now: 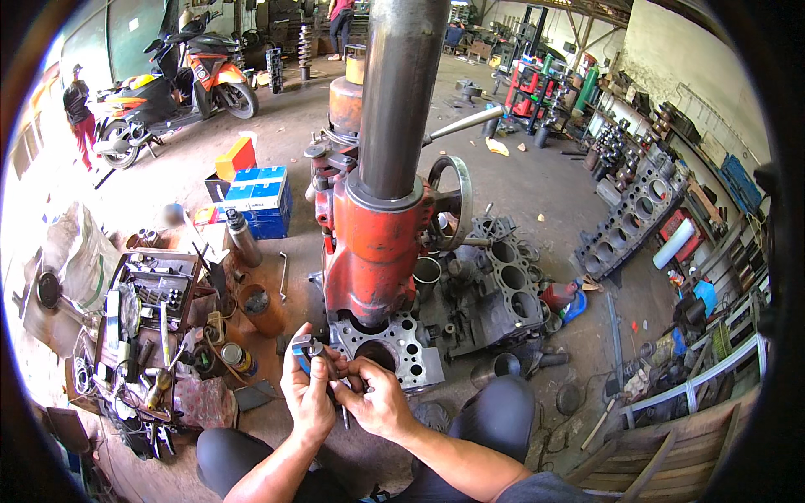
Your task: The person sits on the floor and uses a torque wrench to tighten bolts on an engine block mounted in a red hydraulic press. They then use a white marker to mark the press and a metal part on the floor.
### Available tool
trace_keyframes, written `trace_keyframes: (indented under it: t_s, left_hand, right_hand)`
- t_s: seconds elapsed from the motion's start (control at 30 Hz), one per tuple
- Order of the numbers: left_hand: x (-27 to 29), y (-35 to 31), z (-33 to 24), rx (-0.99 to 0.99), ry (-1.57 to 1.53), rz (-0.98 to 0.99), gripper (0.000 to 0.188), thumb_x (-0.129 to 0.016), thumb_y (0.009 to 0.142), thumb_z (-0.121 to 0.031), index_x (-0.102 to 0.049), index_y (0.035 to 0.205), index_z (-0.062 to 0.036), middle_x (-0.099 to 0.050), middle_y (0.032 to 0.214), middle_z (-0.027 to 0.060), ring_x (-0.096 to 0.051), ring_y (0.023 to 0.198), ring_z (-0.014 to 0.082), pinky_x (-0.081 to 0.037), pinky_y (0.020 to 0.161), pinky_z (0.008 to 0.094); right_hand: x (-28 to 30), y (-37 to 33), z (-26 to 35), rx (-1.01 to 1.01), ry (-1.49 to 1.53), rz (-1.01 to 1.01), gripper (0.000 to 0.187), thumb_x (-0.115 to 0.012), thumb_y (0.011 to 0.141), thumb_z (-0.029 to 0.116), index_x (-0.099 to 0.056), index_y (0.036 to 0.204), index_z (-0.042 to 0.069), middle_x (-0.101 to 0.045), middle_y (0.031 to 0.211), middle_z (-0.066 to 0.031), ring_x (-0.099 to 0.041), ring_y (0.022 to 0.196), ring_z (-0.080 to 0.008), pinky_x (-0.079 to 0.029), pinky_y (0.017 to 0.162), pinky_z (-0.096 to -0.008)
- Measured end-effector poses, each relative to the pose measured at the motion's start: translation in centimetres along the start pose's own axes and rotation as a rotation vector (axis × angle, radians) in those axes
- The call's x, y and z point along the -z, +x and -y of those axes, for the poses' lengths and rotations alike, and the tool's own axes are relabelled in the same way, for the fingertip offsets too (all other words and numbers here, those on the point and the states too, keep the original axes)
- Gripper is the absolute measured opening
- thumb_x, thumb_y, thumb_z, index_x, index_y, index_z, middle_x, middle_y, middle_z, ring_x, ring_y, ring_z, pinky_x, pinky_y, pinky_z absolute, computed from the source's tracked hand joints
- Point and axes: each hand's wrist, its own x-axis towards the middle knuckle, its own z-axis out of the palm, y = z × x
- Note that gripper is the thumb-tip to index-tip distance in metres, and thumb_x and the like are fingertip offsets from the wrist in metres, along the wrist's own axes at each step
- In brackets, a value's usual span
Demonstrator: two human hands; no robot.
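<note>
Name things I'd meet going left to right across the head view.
Yellow-handled screwdriver, round tin, left hand, right hand, dark engine block, long engine block by the right wall, blue object beyond it.

The tall, round, dark grey metal post on top of the big red metal machine runs off the top edge. Below the machine, the bare left hand and bare right hand cover part of a small grey metal tool, maybe most of it. Behind the machine, the top edge cuts off a person in a red top. Left of it, many little dark metal bits are too small to tell.
</note>
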Motion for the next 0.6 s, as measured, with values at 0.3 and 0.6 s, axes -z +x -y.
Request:
trace_keyframes:
  t_s: [0.3, 0.6]
  left_hand:
    - [0.16, -0.18, 0.11, 0.002, -0.009, 0.012, 0.057, -0.059, 0.102, -0.021, -0.034, 0.150, -0.0029, -0.061, 0.100, 0.0055, -0.063, 0.084, 0.0135, -0.053, 0.079, 0.0274]
    - [0.18, -0.11, -0.05, 0.027, -0.012, 0.026, 0.055, -0.059, 0.102, -0.021, -0.035, 0.149, -0.0032, -0.061, 0.100, 0.0053, -0.062, 0.084, 0.0129, -0.053, 0.078, 0.0271]
  right_hand:
    - [-0.25, -0.32, 0.26, -0.021, 0.039, -0.040, 0.026, -0.076, 0.081, 0.007, -0.066, 0.103, -0.003, -0.068, 0.085, -0.0100, -0.057, 0.068, -0.0141, -0.048, 0.063, -0.0297]
    - [-0.29, -0.34, 0.09, -0.087, 0.034, -0.018, 0.028, -0.076, 0.082, 0.007, -0.066, 0.106, -0.003, -0.071, 0.085, -0.0086, -0.057, 0.068, -0.0114, -0.049, 0.065, -0.0277]
